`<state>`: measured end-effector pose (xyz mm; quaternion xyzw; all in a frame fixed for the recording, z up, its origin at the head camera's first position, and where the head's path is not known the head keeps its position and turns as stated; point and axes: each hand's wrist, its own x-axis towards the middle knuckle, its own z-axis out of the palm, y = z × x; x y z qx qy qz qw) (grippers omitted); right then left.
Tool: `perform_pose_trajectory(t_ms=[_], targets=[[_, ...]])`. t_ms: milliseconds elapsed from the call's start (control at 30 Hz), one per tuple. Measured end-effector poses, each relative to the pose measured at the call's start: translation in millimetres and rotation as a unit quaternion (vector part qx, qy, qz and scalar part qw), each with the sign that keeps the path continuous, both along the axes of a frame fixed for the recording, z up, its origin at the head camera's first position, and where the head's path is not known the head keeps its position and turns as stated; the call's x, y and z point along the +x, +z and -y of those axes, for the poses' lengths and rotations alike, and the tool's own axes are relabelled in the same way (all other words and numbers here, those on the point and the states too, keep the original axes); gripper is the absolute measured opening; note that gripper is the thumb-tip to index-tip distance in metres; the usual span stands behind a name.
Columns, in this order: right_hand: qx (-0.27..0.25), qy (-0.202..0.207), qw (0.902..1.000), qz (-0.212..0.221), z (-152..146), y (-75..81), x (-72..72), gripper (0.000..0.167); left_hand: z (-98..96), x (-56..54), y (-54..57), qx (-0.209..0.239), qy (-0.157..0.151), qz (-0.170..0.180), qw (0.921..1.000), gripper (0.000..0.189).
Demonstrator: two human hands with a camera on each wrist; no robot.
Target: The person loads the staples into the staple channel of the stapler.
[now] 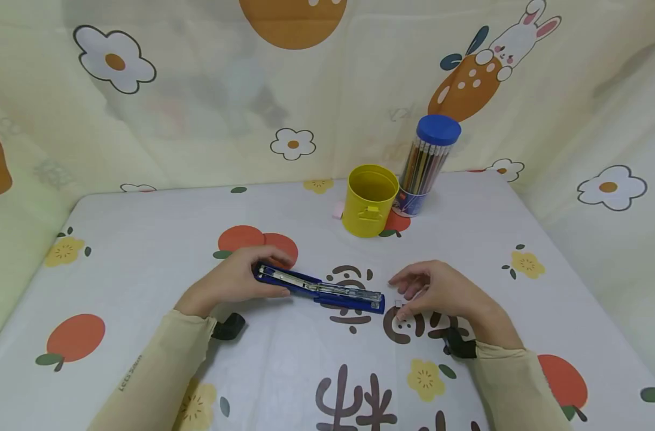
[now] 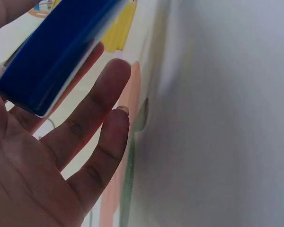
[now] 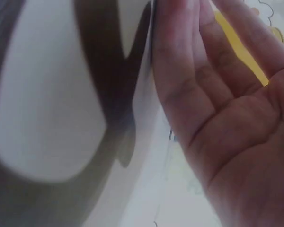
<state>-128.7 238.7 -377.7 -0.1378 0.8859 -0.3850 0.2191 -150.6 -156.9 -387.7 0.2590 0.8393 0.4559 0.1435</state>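
Observation:
A long blue stapler [image 1: 322, 288], folded out so that its metal inner parts face up, lies in my left hand [image 1: 232, 278]. That hand grips it by its left end, thumb in front and fingers behind. In the left wrist view the blue end of the stapler [image 2: 47, 61] crosses the palm, while two fingers stand apart from it. Just past its right end is a tiny silvery piece [image 1: 399, 303], too small to make out for certain. My right hand [image 1: 440, 290] is beside that piece, thumb close to it and fingers loosely bent; the right wrist view cuts off the fingertips.
Behind the hands stands a yellow cup [image 1: 363, 218] with a small catch on its front. Right beside it, a clear tub of pencils [image 1: 425, 164] with a blue lid leans slightly. A small pink block [image 1: 338, 210] sits left of the cup. A printed cloth covers the table [image 1: 160, 239].

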Motion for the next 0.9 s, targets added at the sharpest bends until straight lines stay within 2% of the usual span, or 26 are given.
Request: perform_pose_trajectory(t_ms=[267,533,900], targets=[[0.004,0.01,0.9999,0.004,0.4,-0.5,-0.8,0.046,2.4,-1.5,-4.0,0.002,0.003,0.008,1.0,0.045],[0.008,0.019,0.9998,-0.005,0.8,-2.0,-1.4,0.033,1.8,-1.5,-2.1,-0.004,0.002,0.002,1.0,0.04],[0.022,0.011,0.9997,-0.003,3.6,0.3,0.6,0.018,0.9,-1.8,-3.9,-0.01,-0.005,-0.013,0.9998,0.037]])
